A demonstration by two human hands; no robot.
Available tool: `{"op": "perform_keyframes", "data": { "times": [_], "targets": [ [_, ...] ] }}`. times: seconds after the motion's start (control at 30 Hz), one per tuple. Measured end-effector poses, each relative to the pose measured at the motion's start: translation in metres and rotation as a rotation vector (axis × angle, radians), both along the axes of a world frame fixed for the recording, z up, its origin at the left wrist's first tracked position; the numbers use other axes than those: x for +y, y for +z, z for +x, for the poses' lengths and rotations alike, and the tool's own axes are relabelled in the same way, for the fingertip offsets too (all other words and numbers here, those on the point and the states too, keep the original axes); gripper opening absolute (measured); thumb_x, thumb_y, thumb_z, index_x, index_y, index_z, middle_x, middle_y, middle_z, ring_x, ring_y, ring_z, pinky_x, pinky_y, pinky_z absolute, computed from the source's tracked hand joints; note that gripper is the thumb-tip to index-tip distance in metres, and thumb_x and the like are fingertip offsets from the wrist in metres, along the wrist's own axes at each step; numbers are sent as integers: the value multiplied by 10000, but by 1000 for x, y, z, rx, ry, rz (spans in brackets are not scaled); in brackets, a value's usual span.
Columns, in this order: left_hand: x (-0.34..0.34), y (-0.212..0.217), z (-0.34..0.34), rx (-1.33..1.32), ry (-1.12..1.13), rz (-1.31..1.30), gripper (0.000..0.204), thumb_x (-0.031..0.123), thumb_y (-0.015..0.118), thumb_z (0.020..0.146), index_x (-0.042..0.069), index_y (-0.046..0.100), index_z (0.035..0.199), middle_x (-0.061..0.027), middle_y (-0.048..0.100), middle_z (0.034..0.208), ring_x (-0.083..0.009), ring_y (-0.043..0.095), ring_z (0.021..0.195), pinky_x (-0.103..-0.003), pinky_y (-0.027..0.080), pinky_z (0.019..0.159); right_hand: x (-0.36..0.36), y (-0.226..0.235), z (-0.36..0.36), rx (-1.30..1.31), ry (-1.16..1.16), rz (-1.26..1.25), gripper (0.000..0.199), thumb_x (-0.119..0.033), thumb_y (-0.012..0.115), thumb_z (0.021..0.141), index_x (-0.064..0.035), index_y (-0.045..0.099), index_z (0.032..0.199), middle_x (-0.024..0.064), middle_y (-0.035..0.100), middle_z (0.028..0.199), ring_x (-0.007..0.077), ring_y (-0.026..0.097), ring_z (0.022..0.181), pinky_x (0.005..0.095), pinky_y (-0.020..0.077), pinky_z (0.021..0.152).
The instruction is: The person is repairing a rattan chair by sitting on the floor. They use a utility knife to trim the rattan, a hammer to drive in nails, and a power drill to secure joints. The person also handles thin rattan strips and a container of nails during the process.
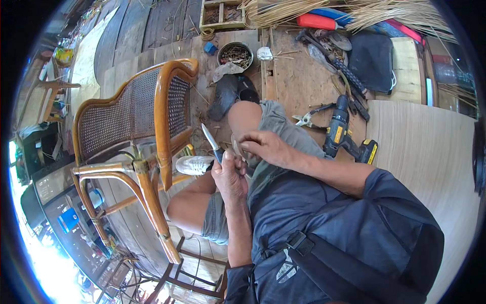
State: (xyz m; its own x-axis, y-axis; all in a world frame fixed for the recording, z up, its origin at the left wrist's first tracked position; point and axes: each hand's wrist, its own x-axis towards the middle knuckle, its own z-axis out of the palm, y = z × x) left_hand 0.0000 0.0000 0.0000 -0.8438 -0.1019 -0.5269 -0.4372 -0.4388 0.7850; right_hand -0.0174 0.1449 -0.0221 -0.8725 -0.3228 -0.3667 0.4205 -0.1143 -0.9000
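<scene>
My left hand point(230, 177) is closed around the dark handle of a knife point(209, 138), its bright blade pointing up and away from me. Just right of it, my right hand point(266, 147) is bent over my knee with curled fingers. A short pale strip point(236, 146) shows at these fingertips, between the two hands; its kind is too small to tell. To the left a rattan armchair point(163, 111) with woven cane panels lies tipped over, its legs toward the near side.
A cordless drill point(338, 129) and pliers-like cutters point(306, 119) lie on the boards to the right. Farther off are a bowl of scraps point(235, 55), a red bottle point(316, 21), a black bag point(372, 61) and bundled cane strands point(400, 17). A dark stool frame point(190, 283) stands near left.
</scene>
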Motion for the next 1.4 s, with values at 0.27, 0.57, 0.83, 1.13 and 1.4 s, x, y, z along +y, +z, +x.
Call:
{"op": "perform_keyframes", "data": {
  "times": [0.27, 0.57, 0.83, 1.13, 1.4],
  "targets": [
    [29, -15, -28, 127, -258, -291, 435, 442, 466, 956, 14, 536, 928, -38, 544, 763, -105, 514, 668, -231, 433, 566, 34, -12, 13, 29, 56, -24, 389, -206, 590, 900, -11, 528, 1232, 52, 631, 895, 119, 572, 828, 272, 462, 750],
    [67, -39, -41, 306, -653, -479, 538, 321, 592, 890, -50, 485, 1264, -171, 482, 1313, -276, 413, 1259, -367, 346, 1033, 100, -10, -25, 1, 78, 483, 300, -197, 611, 857, -12, 588, 1093, 173, 623, 876, 240, 627, 815, 368, 492, 756],
    [-4, 12, -50, 381, -568, -740, 314, 176, 548, 911, -42, 560, 1137, -201, 567, 1162, -340, 523, 1145, -374, 394, 987, 258, -137, -56, 68, -51, 1156, 424, -176, 584, 880, -39, 506, 1274, 107, 630, 989, 144, 617, 700, 266, 475, 518],
    [-62, 58, -19, 303, -254, -917, 248, 141, 548, 919, -37, 591, 1086, -167, 604, 1140, -279, 575, 1096, -344, 443, 942, 304, -171, -62, 52, -45, 1131, 377, -119, 565, 874, 24, 517, 1220, 227, 603, 1125, 328, 588, 1056, 381, 435, 907],
    [-79, 33, -16, 339, -252, -917, 246, 138, 553, 912, -29, 590, 1088, -180, 608, 1114, -302, 578, 1081, -342, 448, 926, 256, -113, -53, 112, -106, 1366, 385, -165, 569, 888, 28, 515, 1217, 207, 588, 1183, 330, 576, 1087, 382, 429, 923]
  ]
}}
